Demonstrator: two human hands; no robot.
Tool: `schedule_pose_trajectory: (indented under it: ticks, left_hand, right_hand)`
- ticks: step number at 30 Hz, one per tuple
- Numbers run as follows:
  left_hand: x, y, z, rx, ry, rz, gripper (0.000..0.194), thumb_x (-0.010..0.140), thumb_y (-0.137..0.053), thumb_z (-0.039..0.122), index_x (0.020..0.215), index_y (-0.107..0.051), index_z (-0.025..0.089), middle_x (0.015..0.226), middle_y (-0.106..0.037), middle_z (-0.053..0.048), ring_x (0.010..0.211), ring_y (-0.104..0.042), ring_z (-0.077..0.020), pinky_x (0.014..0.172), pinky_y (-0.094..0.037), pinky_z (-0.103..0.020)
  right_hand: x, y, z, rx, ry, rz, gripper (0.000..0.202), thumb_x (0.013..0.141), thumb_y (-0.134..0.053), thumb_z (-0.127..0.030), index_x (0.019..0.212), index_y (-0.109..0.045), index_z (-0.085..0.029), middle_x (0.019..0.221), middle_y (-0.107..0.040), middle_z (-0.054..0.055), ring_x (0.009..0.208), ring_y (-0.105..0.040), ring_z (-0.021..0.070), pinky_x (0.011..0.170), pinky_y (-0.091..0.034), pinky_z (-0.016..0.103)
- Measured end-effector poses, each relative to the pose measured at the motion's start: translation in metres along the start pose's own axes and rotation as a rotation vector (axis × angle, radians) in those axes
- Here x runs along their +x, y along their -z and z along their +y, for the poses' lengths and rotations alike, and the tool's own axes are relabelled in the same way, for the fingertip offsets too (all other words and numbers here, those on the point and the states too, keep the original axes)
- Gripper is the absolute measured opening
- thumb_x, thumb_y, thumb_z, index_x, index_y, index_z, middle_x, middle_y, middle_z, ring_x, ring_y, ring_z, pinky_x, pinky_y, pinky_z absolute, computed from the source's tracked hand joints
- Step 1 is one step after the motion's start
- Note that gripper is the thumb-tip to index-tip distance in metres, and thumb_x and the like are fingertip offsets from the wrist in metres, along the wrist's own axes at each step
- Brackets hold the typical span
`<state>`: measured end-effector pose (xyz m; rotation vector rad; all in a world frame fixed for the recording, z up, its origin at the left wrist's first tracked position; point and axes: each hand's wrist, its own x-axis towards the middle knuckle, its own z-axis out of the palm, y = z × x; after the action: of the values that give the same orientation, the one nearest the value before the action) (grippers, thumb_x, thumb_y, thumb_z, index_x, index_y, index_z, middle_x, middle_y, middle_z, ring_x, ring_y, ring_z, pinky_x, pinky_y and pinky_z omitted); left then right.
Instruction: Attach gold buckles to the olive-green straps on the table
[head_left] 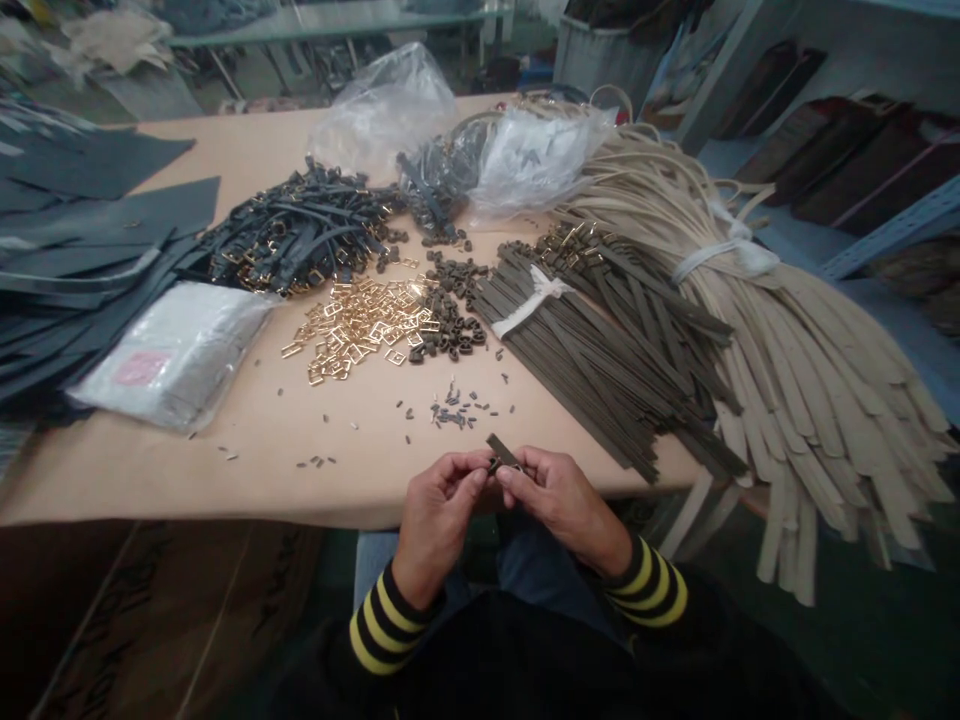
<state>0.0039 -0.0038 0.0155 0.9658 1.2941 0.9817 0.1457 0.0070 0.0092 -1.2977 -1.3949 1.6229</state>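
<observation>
Black sleeves with yellow-striped knit cuffs [649, 585] are seen at the bottom of the frame. At lower centre, just over the near edge of the tan-covered desk [375, 455], a short olive-brown flat strip [501, 448] is pinched by the grip of the right hand [562, 500]; a small dark loop-like piece [493, 464], touching it, is pinched between thumb and fingers of the left hand [431, 510]. Whether the two are joined cannot be told.

The work is judged to be part-way along. Gold-coloured buckles are already borne by the heap of dark blue-grey straps [300, 225] at upper left and by the loose olive-brown straps [581, 245] right of centre. Much appears to be left: loose rectangular gold metal buckles [367, 315], small dark-brown loops [457, 340] and an olive-brown strip bundle tied in white [577, 360] are spread across the middle, with tiny metal pieces [450, 415] scattered nearer.

Long beige straps [810, 370] are draped over the right side; dark blue-grey flat sheets [82, 220] are stacked at left, beside a plastic-wrapped white packet [180, 345]. Clear plastic bags [386, 110] are set toward the far edge. Beyond, a large grey bin [592, 60] is visible at upper centre-right, and brown cardboard [165, 610] at lower left.
</observation>
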Motion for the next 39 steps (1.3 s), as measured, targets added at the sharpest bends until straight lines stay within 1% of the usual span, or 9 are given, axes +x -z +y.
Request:
schedule_pose_trajectory:
  ticks: [3, 5, 11, 16, 22, 27, 32, 36, 39]
  left_hand:
    - [-0.012, -0.008, -0.008, 0.148, -0.124, 0.058, 0.009, 0.071, -0.055, 0.02, 0.076, -0.062, 0.017, 0.09, -0.066, -0.005, 0.086, -0.059, -0.0173, 0.079, -0.046, -0.029]
    - [-0.016, -0.009, -0.011, 0.191, -0.146, 0.055, 0.01, 0.072, -0.054, 0.019, 0.077, -0.062, 0.017, 0.089, -0.066, -0.005, 0.085, -0.059, -0.017, 0.079, -0.046, -0.029]
    - [-0.017, -0.001, -0.011, -0.03, 0.035, -0.005, 0.01, 0.067, -0.06, 0.02, 0.074, -0.057, 0.015, 0.069, -0.062, 0.0, 0.06, -0.057, -0.0106, 0.06, -0.048, -0.022]
    - [-0.019, 0.002, -0.01, -0.187, 0.165, -0.126, 0.018, 0.062, -0.067, 0.024, 0.072, -0.058, 0.011, 0.068, -0.062, 0.0, 0.058, -0.057, -0.0083, 0.058, -0.047, -0.02]
    - [-0.023, 0.007, -0.015, -0.277, 0.24, -0.032, 0.018, 0.059, -0.069, 0.021, 0.068, -0.058, 0.01, 0.06, -0.062, 0.001, 0.054, -0.055, -0.0067, 0.055, -0.044, -0.017]
    - [-0.021, 0.01, -0.017, -0.275, 0.276, -0.019, 0.018, 0.058, -0.069, 0.021, 0.067, -0.057, 0.011, 0.057, -0.062, 0.001, 0.051, -0.056, -0.0073, 0.053, -0.045, -0.018]
    - [-0.026, 0.008, -0.015, -0.013, 0.149, -0.103, 0.008, 0.065, -0.06, 0.017, 0.07, -0.062, 0.011, 0.062, -0.061, -0.001, 0.055, -0.057, -0.0099, 0.056, -0.047, -0.021]
    - [-0.034, 0.004, -0.014, 0.138, -0.077, -0.02, 0.017, 0.073, -0.052, 0.021, 0.084, -0.063, 0.015, 0.085, -0.06, -0.005, 0.069, -0.059, -0.0132, 0.064, -0.049, -0.025]
    - [-0.034, 0.003, -0.014, 0.159, -0.103, -0.007, 0.016, 0.072, -0.054, 0.023, 0.081, -0.064, 0.015, 0.082, -0.059, -0.005, 0.074, -0.057, -0.0144, 0.067, -0.048, -0.025]
  right_hand:
    - [-0.003, -0.002, 0.006, -0.002, -0.008, 0.016, 0.025, 0.075, -0.051, -0.039, 0.068, -0.049, -0.016, 0.057, -0.05, -0.002, 0.053, -0.045, 0.0098, 0.051, -0.035, 0.021]
    - [-0.006, -0.003, 0.009, -0.002, 0.009, 0.019, 0.022, 0.075, -0.051, -0.036, 0.068, -0.049, -0.016, 0.057, -0.05, -0.002, 0.054, -0.046, 0.0104, 0.053, -0.036, 0.021]
    - [-0.013, 0.001, 0.004, -0.103, 0.027, -0.071, 0.014, 0.075, -0.051, -0.027, 0.068, -0.046, -0.016, 0.054, -0.047, -0.004, 0.051, -0.043, 0.0089, 0.051, -0.034, 0.021]
    - [-0.017, 0.0, 0.001, -0.255, 0.035, -0.142, 0.015, 0.076, -0.049, -0.027, 0.066, -0.046, -0.016, 0.057, -0.047, -0.003, 0.053, -0.042, 0.0099, 0.051, -0.033, 0.021]
    - [-0.028, 0.001, 0.001, -0.284, 0.029, -0.174, 0.025, 0.086, -0.032, -0.029, 0.07, -0.045, -0.016, 0.056, -0.046, -0.003, 0.052, -0.042, 0.0091, 0.055, -0.034, 0.021]
    - [-0.03, 0.005, 0.001, -0.394, -0.011, -0.249, 0.025, 0.085, -0.035, -0.024, 0.066, -0.048, -0.015, 0.05, -0.041, -0.005, 0.047, -0.039, 0.0082, 0.049, -0.03, 0.02]
    - [-0.028, 0.009, -0.004, -0.585, 0.052, -0.299, 0.026, 0.083, -0.038, -0.022, 0.058, -0.044, -0.016, 0.051, -0.038, -0.004, 0.049, -0.036, 0.0084, 0.049, -0.026, 0.021]
    - [-0.028, 0.009, -0.004, -0.557, 0.089, -0.274, 0.028, 0.086, -0.033, -0.023, 0.059, -0.039, -0.017, 0.052, -0.036, -0.005, 0.049, -0.036, 0.0086, 0.049, -0.027, 0.022]
    - [-0.028, 0.004, -0.001, -0.486, 0.101, -0.273, 0.029, 0.087, -0.03, -0.026, 0.06, -0.038, -0.018, 0.052, -0.039, -0.004, 0.049, -0.039, 0.009, 0.051, -0.03, 0.022]
